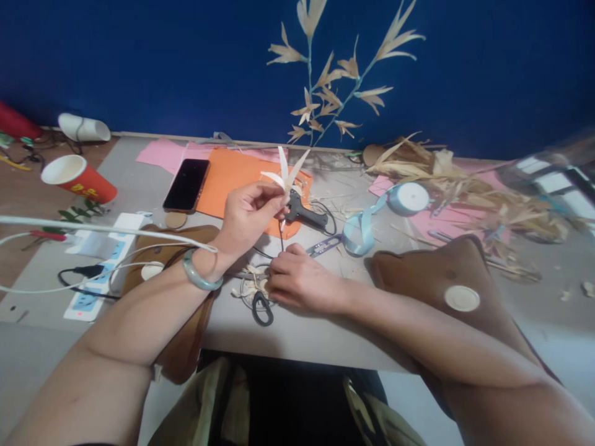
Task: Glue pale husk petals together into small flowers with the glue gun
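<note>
Pinched between the fingertips of my left hand (253, 217) is a pale husk flower (289, 176) with several narrow petals pointing up. My right hand (300, 282) rests low over the table, fingers curled down beside scissors (263, 308) and pale scraps (251, 286); its fingertips are hidden, so what they touch is unclear. Just behind the flower, a black glue gun (307, 214) lies at the edge of an orange sheet (227, 179). A purple-grey cutter (325, 245) lies beyond my right hand, near a light blue ribbon (359, 234).
Left are a phone (186, 184), a red cup (81, 178), a power strip (105, 266) with cables, and a brown pad (186, 347). Another brown pad (427, 279) lies under my right arm. Dried husks (446, 173) pile at right; a husk-flower branch (341, 102) stands behind.
</note>
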`<state>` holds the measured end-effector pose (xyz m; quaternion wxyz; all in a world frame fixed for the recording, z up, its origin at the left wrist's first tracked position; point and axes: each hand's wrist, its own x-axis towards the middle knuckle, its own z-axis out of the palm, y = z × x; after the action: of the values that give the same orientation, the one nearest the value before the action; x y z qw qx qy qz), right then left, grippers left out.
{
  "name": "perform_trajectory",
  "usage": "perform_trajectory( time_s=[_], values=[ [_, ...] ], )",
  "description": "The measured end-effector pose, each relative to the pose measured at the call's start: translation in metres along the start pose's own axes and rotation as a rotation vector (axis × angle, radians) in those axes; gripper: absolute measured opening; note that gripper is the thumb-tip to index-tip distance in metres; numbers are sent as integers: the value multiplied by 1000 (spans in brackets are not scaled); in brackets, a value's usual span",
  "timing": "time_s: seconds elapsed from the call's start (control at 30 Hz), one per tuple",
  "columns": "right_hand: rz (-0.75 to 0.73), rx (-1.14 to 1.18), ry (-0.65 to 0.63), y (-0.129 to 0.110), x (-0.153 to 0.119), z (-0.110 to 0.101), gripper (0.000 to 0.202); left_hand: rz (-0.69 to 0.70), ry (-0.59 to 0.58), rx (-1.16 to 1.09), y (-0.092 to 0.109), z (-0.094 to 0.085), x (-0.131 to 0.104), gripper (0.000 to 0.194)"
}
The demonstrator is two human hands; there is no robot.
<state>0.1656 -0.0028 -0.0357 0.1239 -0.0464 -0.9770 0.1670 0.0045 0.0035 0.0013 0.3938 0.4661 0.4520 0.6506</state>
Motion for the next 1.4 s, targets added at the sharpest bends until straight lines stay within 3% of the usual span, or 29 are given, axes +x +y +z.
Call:
perform_trajectory(
  time_s=[0.3,0.67,0.93,1.4],
  values=[
    [44,101,14,3,0,-5,21,-2,7,3,1,1,0,18],
    [50,24,20,1,0,4,22,-12,5,50,2,0,-1,17],
    [114,246,-22,5,0,-11,18,-5,7,42,3,1,-1,20],
    [312,584,54,6,-2,-28,15,-18,15,40,3,2,-1,20]
  ],
)
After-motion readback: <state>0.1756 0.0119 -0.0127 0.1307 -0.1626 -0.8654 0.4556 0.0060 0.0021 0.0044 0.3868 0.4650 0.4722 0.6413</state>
